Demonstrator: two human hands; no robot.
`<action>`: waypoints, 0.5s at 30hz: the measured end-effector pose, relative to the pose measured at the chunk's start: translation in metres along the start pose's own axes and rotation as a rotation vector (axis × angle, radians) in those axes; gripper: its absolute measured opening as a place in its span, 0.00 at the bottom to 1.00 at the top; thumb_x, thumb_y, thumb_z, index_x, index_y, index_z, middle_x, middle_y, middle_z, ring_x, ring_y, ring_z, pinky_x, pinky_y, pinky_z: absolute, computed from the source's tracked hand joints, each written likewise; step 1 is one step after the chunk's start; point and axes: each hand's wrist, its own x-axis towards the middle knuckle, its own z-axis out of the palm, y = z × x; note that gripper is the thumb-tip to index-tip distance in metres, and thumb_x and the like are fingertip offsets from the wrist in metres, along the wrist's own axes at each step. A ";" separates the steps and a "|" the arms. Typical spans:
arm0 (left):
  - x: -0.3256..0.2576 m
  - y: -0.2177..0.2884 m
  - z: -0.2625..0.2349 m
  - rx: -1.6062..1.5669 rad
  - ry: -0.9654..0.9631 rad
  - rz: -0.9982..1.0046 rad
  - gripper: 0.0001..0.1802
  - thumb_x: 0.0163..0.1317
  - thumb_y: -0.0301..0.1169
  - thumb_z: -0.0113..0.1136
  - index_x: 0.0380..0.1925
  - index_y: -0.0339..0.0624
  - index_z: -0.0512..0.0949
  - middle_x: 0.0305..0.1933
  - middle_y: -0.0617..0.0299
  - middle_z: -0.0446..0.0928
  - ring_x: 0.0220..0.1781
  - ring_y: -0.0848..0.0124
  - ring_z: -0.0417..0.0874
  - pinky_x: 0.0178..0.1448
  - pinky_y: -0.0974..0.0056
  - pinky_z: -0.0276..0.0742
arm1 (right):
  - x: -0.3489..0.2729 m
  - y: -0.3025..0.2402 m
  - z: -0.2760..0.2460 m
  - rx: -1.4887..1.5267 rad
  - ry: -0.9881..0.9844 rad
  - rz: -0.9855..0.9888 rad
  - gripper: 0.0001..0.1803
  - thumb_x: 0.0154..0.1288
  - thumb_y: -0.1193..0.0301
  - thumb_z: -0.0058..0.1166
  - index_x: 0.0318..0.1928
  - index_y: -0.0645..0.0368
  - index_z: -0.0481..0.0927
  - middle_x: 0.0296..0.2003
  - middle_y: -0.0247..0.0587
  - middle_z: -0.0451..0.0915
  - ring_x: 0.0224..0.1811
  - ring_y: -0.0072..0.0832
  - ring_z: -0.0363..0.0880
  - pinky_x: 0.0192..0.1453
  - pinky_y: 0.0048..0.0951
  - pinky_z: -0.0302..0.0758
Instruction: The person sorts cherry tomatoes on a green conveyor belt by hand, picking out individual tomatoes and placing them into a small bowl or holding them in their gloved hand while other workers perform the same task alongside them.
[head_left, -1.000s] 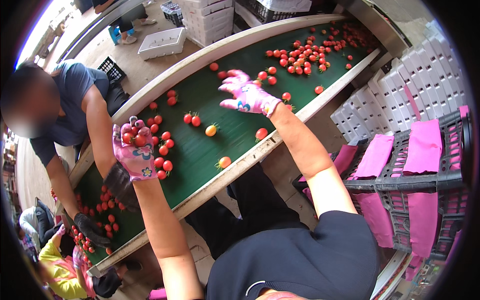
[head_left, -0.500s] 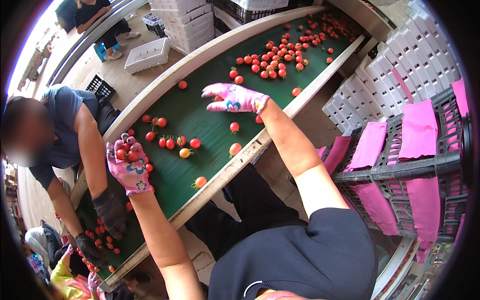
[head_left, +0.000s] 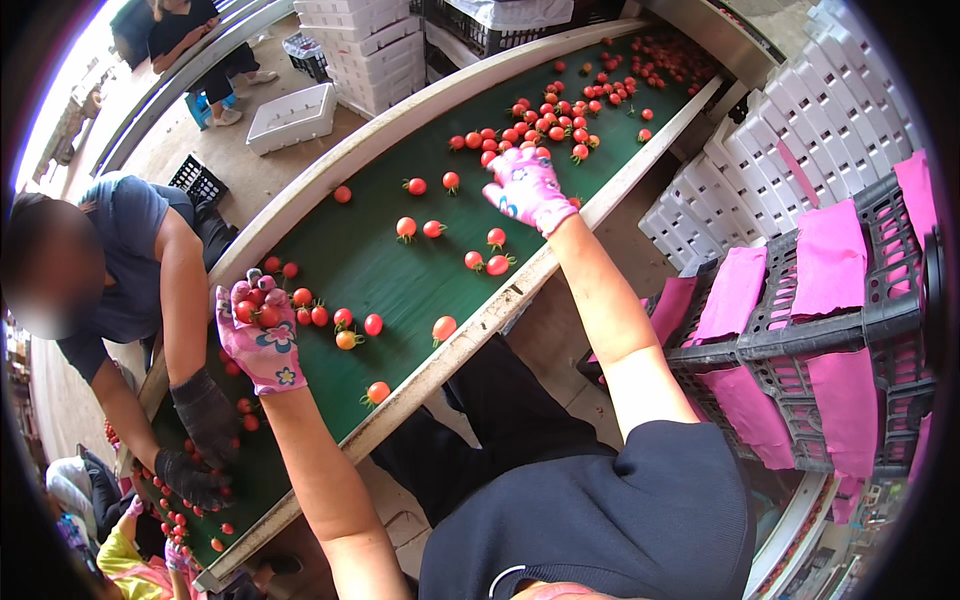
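Small red tomatoes [head_left: 556,133] with green stems lie scattered along a green conveyor belt [head_left: 350,262], bunched more thickly toward the upper right. My left hand [head_left: 265,345], in a pink flowered glove, is palm up at the belt's far side, its fingers curled round several tomatoes [head_left: 268,316]. Just below the thick bunch, my right hand [head_left: 528,190] reaches over the belt in a matching glove. Its thumb stands apart from the fingers, and nothing shows in its grasp. Near my left hand lies an orange-yellow tomato [head_left: 347,340].
A co-worker's dark-gloved hands [head_left: 206,415] work among tomatoes at the belt's lower left. A pale rail [head_left: 440,372] edges the belt on my side. Stacked white crates [head_left: 800,130] and black crates with pink cloth [head_left: 800,350] stand at right. A white tray [head_left: 292,118] lies on the floor beyond.
Tomatoes on the belt have travelled toward the lower left. My right hand has moved right, closer to the bunch. My left hand stays in place with its tomatoes.
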 end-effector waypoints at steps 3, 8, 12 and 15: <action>0.000 0.003 -0.003 0.004 0.000 -0.012 0.17 0.70 0.41 0.51 0.34 0.35 0.74 0.41 0.47 0.77 0.41 0.60 0.76 0.38 0.63 0.73 | 0.000 -0.008 0.007 0.854 -0.050 -0.376 0.16 0.57 0.64 0.63 0.46 0.56 0.81 0.45 0.41 0.81 0.51 0.38 0.77 0.57 0.37 0.73; 0.002 -0.004 0.006 -0.009 0.009 -0.053 0.17 0.69 0.41 0.51 0.32 0.36 0.74 0.40 0.49 0.76 0.39 0.61 0.75 0.37 0.64 0.73 | 0.035 0.018 0.032 0.198 0.286 0.012 0.27 0.57 0.50 0.61 0.50 0.55 0.79 0.50 0.41 0.77 0.56 0.41 0.73 0.63 0.40 0.67; -0.002 -0.004 0.005 0.000 -0.001 -0.027 0.16 0.68 0.39 0.54 0.32 0.35 0.73 0.39 0.49 0.76 0.40 0.59 0.76 0.39 0.63 0.73 | 0.026 -0.015 0.000 0.228 0.022 -0.259 0.35 0.61 0.43 0.55 0.59 0.56 0.74 0.58 0.40 0.71 0.63 0.41 0.68 0.65 0.42 0.62; -0.002 -0.006 0.007 -0.018 0.018 -0.034 0.16 0.68 0.38 0.55 0.32 0.34 0.73 0.39 0.49 0.76 0.40 0.59 0.76 0.40 0.63 0.73 | 0.025 -0.032 0.020 0.987 0.113 -0.720 0.19 0.61 0.61 0.62 0.48 0.58 0.81 0.48 0.44 0.78 0.54 0.40 0.76 0.59 0.37 0.71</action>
